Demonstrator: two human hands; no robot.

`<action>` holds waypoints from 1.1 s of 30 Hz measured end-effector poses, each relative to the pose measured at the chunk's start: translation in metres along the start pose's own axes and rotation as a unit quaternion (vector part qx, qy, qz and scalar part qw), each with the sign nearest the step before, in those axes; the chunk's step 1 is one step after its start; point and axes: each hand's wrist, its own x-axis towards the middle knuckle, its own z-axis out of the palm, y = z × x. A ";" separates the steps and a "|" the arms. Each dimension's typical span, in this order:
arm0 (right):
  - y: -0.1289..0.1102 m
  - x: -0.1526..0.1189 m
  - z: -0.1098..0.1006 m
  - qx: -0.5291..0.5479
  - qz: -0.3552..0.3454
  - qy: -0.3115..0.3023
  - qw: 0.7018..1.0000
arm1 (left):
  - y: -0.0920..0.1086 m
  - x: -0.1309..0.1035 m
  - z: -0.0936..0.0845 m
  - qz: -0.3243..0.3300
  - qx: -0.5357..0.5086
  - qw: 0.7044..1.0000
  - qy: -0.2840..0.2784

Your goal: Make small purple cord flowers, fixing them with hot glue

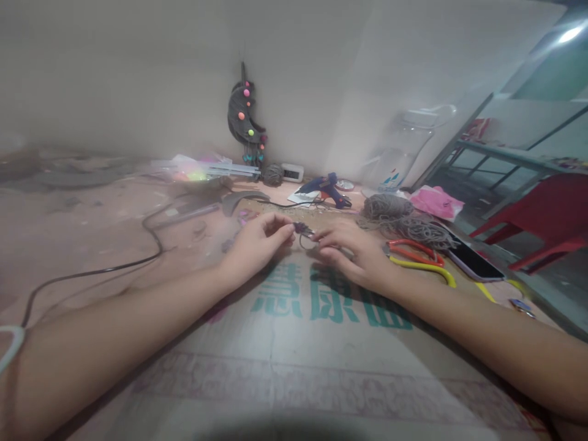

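Note:
Both hands meet over the middle of the printed cardboard. My left hand (270, 236) pinches a small dark purple piece (301, 228) between thumb and fingertips. My right hand (351, 248) is close on the right side, its bent fingertips at the greyish end of that piece. A thin loop, perhaps yarn (302, 243), hangs just below, between the hands. Blur and the fingers hide exactly what the right fingertips grip. Behind the hands lies a blue hot glue gun (316, 184). A grey yarn ball (388, 207) with loose strands sits to the right.
Scissors with orange and yellow handles (422, 263) and a phone (478, 258) lie at right. A clear bottle (399, 150) stands behind. A grey crescent with coloured balls (239, 113) is against the wall. A black cable (154, 236) crosses the left; a red stool (537, 208) stands beyond.

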 end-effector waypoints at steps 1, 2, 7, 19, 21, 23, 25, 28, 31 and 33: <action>-0.002 0.000 0.000 0.010 0.052 0.031 0.998 | 0.000 -0.002 0.001 0.017 0.010 1.000 -0.003; -0.004 0.001 0.000 0.026 0.106 0.055 0.993 | 0.001 -0.005 0.001 0.035 0.020 0.999 -0.006; -0.010 0.004 0.004 0.175 0.257 0.041 0.950 | 0.005 -0.012 0.003 0.098 0.101 0.990 0.001; -0.013 0.005 0.012 0.389 0.355 0.017 0.850 | 0.004 -0.011 0.002 0.161 0.184 0.969 -0.022; -0.016 0.005 0.011 0.382 0.352 0.017 0.855 | 0.007 -0.011 0.002 0.133 0.180 0.974 -0.030; -0.019 0.006 0.009 0.337 0.345 0.019 0.876 | 0.010 -0.011 0.002 0.122 0.190 0.973 -0.052; -0.020 0.006 0.008 0.290 0.334 0.019 0.897 | 0.012 -0.011 0.002 0.131 0.204 0.968 -0.063; -0.020 0.006 0.006 0.244 0.319 0.018 0.916 | 0.012 -0.011 0.002 0.139 0.208 0.966 -0.063; -0.020 0.006 0.006 0.210 0.308 0.020 0.928 | 0.012 -0.011 0.002 0.123 0.196 0.970 -0.066; -0.021 0.006 0.006 0.198 0.303 0.014 0.932 | 0.010 -0.010 0.002 0.124 0.199 0.969 -0.074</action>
